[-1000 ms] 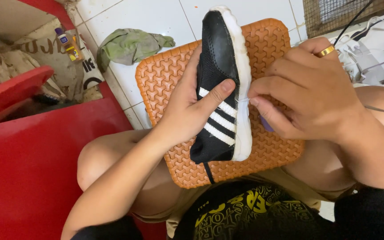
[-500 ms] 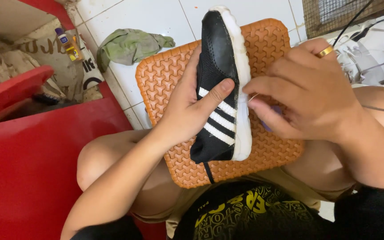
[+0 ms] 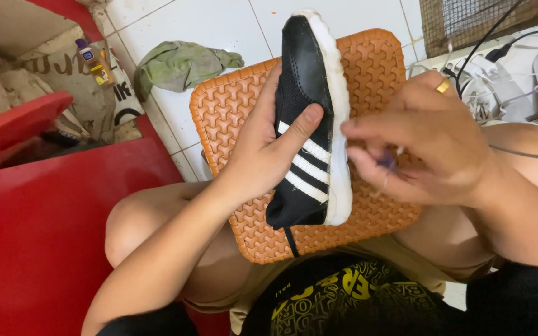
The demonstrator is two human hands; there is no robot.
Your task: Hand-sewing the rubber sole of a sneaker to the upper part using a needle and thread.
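1. Nearest the camera, the person's lap and a black garment with yellow print (image 3: 344, 298) are filling the lower edge, with the bare left knee (image 3: 138, 218) pressing close against a red surface (image 3: 32, 236) that is closing off the whole left side.
2. An orange textured mat (image 3: 231, 118) is lying across the knees; its near edge is overhanging the lap and its far corners are reaching over the white floor tiles (image 3: 213, 25).
3. The left hand (image 3: 263, 155) is gripping a black shoe (image 3: 303, 124) with white stripes from the left, fingers wrapped behind it and thumb pressing across the stripes, holding it sole-edge to the right over the middle of the mat, toe pointing away.
4. The right hand (image 3: 424, 149), wearing a gold ring (image 3: 443, 86), is sitting just beside the white sole; its fingers are pinching narrowly on something small and blurred that I cannot tell.
5. Farther left, a green rag (image 3: 179, 62) is lying on the tiles, with free tile between it and the mat.
6. Beyond, a small bottle (image 3: 91, 59) is standing among clutter at the left, and white shoes (image 3: 530, 81) and cables are crowding the far right edge.
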